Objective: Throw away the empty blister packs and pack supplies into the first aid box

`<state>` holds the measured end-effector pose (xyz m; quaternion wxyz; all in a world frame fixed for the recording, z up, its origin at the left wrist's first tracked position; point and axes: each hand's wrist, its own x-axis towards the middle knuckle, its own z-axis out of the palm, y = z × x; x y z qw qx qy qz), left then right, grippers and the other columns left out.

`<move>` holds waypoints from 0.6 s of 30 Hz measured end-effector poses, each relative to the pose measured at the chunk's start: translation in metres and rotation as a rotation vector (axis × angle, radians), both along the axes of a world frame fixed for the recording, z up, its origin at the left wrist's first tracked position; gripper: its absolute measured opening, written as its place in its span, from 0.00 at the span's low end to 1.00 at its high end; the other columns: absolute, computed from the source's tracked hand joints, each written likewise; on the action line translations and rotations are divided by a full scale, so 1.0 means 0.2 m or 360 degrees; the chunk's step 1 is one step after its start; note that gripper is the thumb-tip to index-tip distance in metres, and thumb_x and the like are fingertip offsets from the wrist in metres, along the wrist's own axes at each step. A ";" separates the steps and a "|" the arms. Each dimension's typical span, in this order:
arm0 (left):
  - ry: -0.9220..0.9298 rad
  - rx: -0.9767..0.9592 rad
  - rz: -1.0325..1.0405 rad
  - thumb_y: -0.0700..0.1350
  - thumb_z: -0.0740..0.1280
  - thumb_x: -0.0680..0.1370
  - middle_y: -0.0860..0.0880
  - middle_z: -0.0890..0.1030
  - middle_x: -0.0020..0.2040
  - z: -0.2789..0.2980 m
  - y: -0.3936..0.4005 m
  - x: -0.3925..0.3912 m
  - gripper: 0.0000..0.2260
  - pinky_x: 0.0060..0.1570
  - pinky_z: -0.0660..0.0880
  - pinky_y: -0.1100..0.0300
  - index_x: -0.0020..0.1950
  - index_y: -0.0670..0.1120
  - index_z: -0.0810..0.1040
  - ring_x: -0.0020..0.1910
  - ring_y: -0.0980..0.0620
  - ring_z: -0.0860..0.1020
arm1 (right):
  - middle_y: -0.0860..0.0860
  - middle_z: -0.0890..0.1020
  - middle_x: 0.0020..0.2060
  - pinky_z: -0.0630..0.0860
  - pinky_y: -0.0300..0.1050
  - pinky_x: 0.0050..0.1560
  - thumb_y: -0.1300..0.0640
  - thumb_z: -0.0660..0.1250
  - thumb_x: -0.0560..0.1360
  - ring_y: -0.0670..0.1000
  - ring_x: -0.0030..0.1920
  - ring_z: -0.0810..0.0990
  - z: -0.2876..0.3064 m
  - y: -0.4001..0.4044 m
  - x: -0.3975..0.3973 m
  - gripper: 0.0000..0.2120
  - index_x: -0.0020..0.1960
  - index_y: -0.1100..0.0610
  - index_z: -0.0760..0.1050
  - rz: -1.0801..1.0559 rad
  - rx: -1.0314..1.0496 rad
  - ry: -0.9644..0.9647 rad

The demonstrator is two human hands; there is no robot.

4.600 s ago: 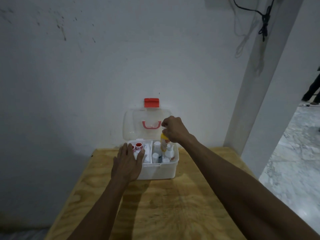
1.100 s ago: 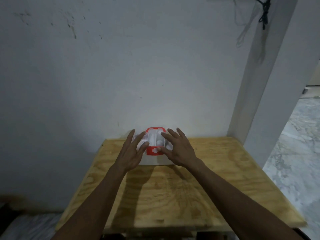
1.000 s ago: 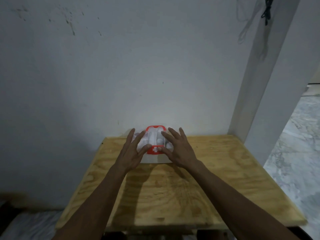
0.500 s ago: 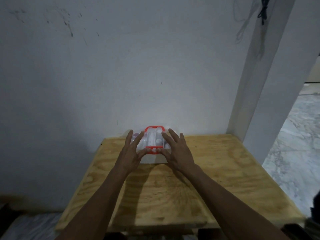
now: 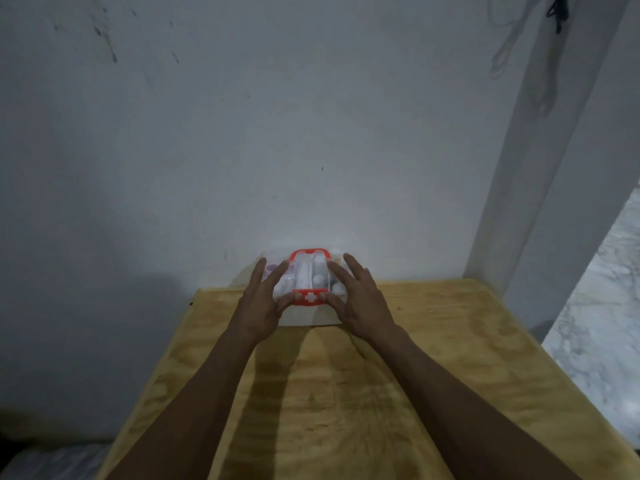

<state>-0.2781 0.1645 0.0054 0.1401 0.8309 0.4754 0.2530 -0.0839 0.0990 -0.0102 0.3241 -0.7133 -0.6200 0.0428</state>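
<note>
The first aid box point(image 5: 309, 277) stands at the far edge of the wooden table point(image 5: 433, 358), against the wall. Its clear lid is down, with the red handle folded flat and the red clasp with a white cross point(image 5: 310, 297) at the front. White bottles show dimly through the lid. My left hand point(image 5: 261, 304) lies on the lid's left side, thumb at the clasp. My right hand point(image 5: 356, 301) lies on the right side, thumb also at the clasp. Both hands have fingers spread and press flat. No blister packs are in view.
A white wall rises right behind the box. A white pillar point(image 5: 561, 188) stands at the table's far right corner, with a marble floor point(image 5: 599, 306) beyond it. A dark cable point(image 5: 557, 10) hangs at the top right.
The box was open with my right hand putting a bottle inside; now the lid is down. In the last second both thumbs have drawn in to the red clasp.
</note>
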 end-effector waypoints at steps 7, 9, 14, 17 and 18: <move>0.0010 0.0011 0.0038 0.63 0.57 0.72 0.45 0.53 0.80 0.04 -0.01 0.04 0.35 0.68 0.67 0.44 0.78 0.53 0.59 0.77 0.43 0.57 | 0.46 0.53 0.79 0.60 0.62 0.74 0.33 0.57 0.76 0.55 0.78 0.55 -0.03 0.07 0.06 0.30 0.75 0.40 0.57 0.0052 0.0064 0.0025; 0.0049 -0.0001 0.0092 0.65 0.57 0.72 0.46 0.53 0.80 0.05 -0.01 0.04 0.35 0.65 0.70 0.43 0.78 0.54 0.59 0.76 0.41 0.61 | 0.46 0.53 0.79 0.60 0.62 0.74 0.33 0.58 0.76 0.56 0.78 0.55 -0.03 0.08 0.06 0.30 0.75 0.39 0.57 0.0042 0.0035 0.0024; 0.0321 0.0070 0.0342 0.70 0.57 0.72 0.47 0.57 0.79 0.05 -0.05 0.06 0.35 0.61 0.73 0.41 0.77 0.59 0.57 0.74 0.41 0.62 | 0.49 0.52 0.80 0.54 0.61 0.75 0.36 0.58 0.78 0.59 0.78 0.53 0.02 0.03 0.03 0.30 0.76 0.42 0.54 0.0009 -0.0079 -0.0173; 0.0291 0.0156 0.0414 0.68 0.59 0.75 0.47 0.60 0.77 0.06 -0.09 0.08 0.33 0.63 0.71 0.43 0.77 0.57 0.58 0.73 0.43 0.62 | 0.48 0.54 0.79 0.57 0.62 0.73 0.36 0.55 0.79 0.58 0.79 0.52 0.04 -0.05 0.02 0.27 0.75 0.41 0.55 -0.0002 -0.0037 -0.0175; 0.0268 0.0117 0.0411 0.68 0.59 0.75 0.46 0.58 0.78 0.07 -0.11 0.09 0.34 0.64 0.69 0.42 0.77 0.57 0.57 0.74 0.43 0.60 | 0.47 0.55 0.79 0.59 0.61 0.73 0.36 0.55 0.79 0.57 0.78 0.53 0.05 -0.09 0.01 0.26 0.74 0.41 0.57 -0.0025 -0.0027 -0.0136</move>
